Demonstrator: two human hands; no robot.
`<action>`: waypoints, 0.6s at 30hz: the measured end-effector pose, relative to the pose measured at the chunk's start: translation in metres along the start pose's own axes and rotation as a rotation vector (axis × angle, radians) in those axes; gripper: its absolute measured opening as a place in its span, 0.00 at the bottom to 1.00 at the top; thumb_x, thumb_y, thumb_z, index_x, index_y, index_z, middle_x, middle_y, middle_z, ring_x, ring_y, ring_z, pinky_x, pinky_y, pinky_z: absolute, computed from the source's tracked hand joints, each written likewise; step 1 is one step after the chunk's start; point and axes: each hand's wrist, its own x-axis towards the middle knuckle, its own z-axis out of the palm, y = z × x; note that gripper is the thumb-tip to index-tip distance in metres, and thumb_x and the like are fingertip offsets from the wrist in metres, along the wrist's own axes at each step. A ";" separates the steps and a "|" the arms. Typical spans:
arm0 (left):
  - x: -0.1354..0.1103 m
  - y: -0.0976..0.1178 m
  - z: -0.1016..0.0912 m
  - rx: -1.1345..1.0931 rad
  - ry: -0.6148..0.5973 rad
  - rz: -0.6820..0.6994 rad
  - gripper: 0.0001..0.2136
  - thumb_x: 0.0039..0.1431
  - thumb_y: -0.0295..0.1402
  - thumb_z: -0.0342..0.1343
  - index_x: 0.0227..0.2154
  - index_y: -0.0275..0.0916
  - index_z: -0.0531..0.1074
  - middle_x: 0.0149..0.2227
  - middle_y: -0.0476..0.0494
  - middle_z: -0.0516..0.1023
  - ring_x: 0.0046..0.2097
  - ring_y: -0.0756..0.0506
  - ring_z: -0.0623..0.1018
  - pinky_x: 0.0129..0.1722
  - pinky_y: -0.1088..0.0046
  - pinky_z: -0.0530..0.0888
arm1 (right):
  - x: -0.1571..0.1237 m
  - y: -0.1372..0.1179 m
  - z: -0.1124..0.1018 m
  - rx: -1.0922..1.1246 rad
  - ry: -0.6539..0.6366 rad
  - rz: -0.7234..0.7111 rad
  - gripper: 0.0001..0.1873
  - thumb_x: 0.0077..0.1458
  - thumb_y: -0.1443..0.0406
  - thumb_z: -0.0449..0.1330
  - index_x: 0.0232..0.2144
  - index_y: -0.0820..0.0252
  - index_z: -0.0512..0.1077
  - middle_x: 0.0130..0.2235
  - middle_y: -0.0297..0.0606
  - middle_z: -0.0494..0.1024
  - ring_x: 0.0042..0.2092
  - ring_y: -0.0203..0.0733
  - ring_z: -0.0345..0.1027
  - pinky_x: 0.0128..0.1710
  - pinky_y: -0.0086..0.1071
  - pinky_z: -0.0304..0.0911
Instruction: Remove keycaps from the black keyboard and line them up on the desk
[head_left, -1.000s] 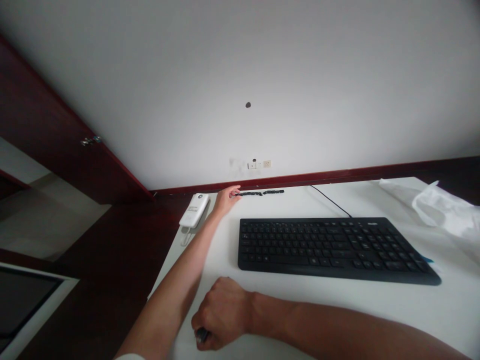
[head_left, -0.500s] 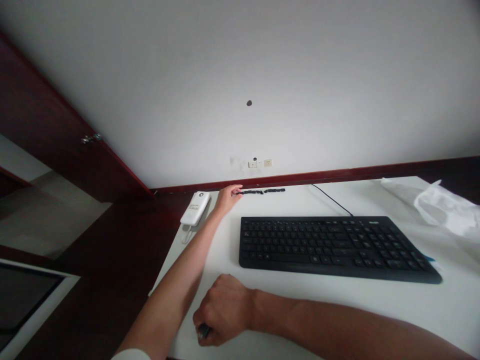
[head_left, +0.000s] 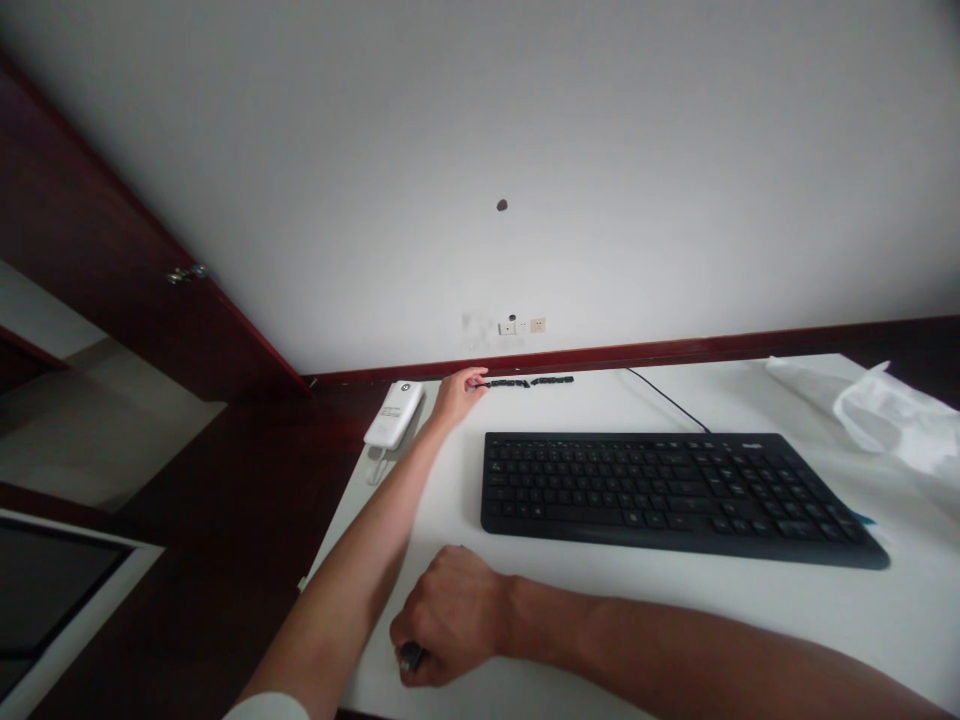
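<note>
My left hand (head_left: 457, 396) reaches to the far edge of the white table, its thumb and fingers closed at the left end of a row of small black pieces (head_left: 553, 380) that look like keycaps. The end piece sits between the fingertips, partly hidden. Nearer to me, my right hand (head_left: 448, 618) is a fist resting over the front of the table. A dark object with a shiny tip (head_left: 411, 656) pokes out of that fist; most of it is covered. The black keyboard (head_left: 637, 490) lies to the right of both hands.
At the table's left edge lies a white power bank (head_left: 395, 415) with a short cable (head_left: 378, 467). A keyboard cable (head_left: 667, 400) runs to the back edge. Crumpled white plastic (head_left: 892, 415) covers the right side. Behind stands a wall with sockets (head_left: 538, 326); a dark red door (head_left: 112, 220) is left.
The view has shifted very slightly. Both hands keep about the same place and grip, and the row of black pieces looks almost the same.
</note>
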 end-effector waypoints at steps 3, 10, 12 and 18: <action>-0.001 0.001 -0.001 -0.002 0.011 -0.010 0.19 0.55 0.25 0.64 0.51 0.40 0.79 0.40 0.45 0.84 0.40 0.48 0.79 0.45 0.70 0.74 | 0.000 0.000 -0.003 0.004 -0.005 0.000 0.14 0.59 0.51 0.58 0.31 0.52 0.76 0.35 0.30 0.85 0.36 0.41 0.78 0.25 0.35 0.52; 0.001 0.026 -0.011 -0.027 0.018 -0.005 0.18 0.57 0.27 0.64 0.51 0.40 0.78 0.41 0.45 0.84 0.42 0.46 0.80 0.43 0.70 0.73 | -0.002 0.003 -0.014 -0.020 -0.038 0.031 0.14 0.59 0.53 0.57 0.36 0.52 0.78 0.36 0.33 0.85 0.35 0.42 0.77 0.26 0.34 0.54; 0.003 0.049 -0.016 -0.043 -0.024 0.042 0.19 0.57 0.28 0.65 0.52 0.41 0.78 0.41 0.46 0.84 0.42 0.47 0.80 0.45 0.70 0.73 | -0.002 0.003 -0.016 -0.025 -0.038 0.042 0.14 0.59 0.53 0.57 0.36 0.52 0.79 0.36 0.34 0.85 0.35 0.42 0.78 0.25 0.34 0.53; -0.024 0.121 -0.020 -0.012 -0.222 0.234 0.17 0.58 0.28 0.65 0.50 0.46 0.79 0.43 0.49 0.84 0.47 0.45 0.80 0.54 0.65 0.73 | -0.002 0.003 -0.016 -0.031 -0.044 0.036 0.15 0.60 0.51 0.57 0.37 0.51 0.79 0.38 0.33 0.85 0.36 0.43 0.78 0.25 0.35 0.52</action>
